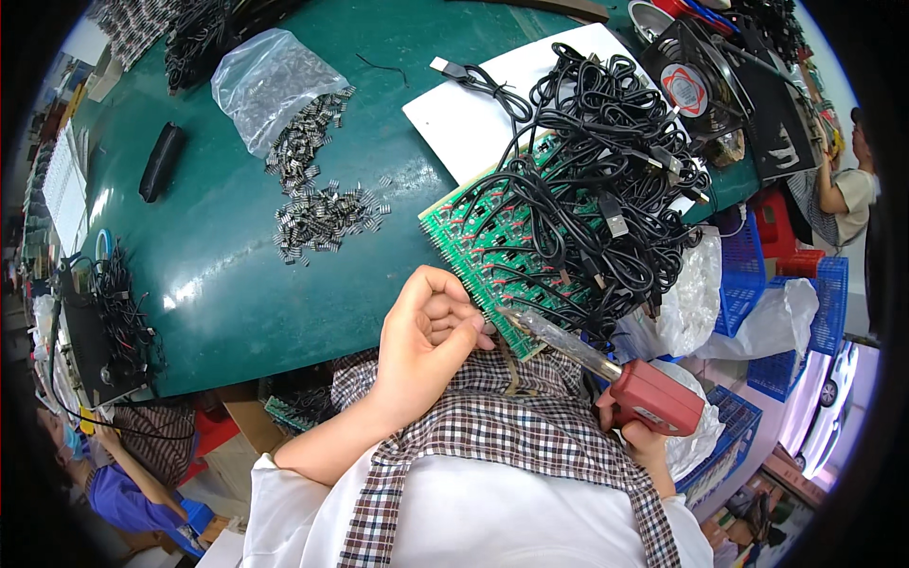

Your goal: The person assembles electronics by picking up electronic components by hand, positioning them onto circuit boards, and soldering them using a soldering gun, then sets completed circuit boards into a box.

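My left hand (428,333) is closed, its fingers curled and thumb pressed in, at the near-left edge of a green circuit board panel (454,237). Whatever those fingertips pinch, if anything, is hidden. In my right hand (642,443) is a red soldering gun (655,398), gripped by its handle. Its long metal barrel slants left, and the tip lies over the panel's near edge, close to my left fingertips; contact cannot be made out. Black USB cables (606,142) lie bundled over much of the panel, several running to its small boards.
Small metal connectors (322,220) are heaped on the green table (218,312), spilling from a clear plastic bag (275,80). A black fan (696,80) stands at the far right. Blue baskets (743,275) sit to the right. Other people work at both sides.
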A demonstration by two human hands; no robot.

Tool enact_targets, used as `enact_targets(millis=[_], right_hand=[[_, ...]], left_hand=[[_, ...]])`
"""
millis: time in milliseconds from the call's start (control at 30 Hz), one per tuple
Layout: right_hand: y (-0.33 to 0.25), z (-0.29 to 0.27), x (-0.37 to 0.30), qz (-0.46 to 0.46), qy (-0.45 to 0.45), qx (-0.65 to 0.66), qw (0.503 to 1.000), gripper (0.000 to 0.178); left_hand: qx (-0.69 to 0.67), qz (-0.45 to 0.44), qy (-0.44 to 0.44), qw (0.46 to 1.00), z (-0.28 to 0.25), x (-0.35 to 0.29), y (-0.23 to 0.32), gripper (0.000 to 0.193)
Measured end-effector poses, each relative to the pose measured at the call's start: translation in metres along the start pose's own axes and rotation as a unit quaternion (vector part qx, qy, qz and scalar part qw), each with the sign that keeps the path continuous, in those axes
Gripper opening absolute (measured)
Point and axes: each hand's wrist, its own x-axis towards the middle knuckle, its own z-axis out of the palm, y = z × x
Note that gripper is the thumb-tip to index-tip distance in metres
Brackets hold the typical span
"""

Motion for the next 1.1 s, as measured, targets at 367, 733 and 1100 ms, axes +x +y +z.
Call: enact_targets(millis=[367, 733, 1100], right_hand=[[0.001, 0.000, 0.002, 0.025, 0.000, 0.037, 0.999, 0.069], [0.009, -0.009, -0.002, -0.028, -0.001, -0.051, 0.998, 0.070], [0.010, -0.014, -0.003, -0.035, 0.001, -0.127, 0.991, 0.066]], left_hand=[[0.018, 0.017, 0.028, 0.999, 0.004, 0.001, -0.003, 0.019], [0.005, 0.016, 0.018, 1.000, 0.006, 0.000, -0.003, 0.017], [0.010, 0.018, 0.023, 1.000, 0.007, 0.000, -0.003, 0.017]])
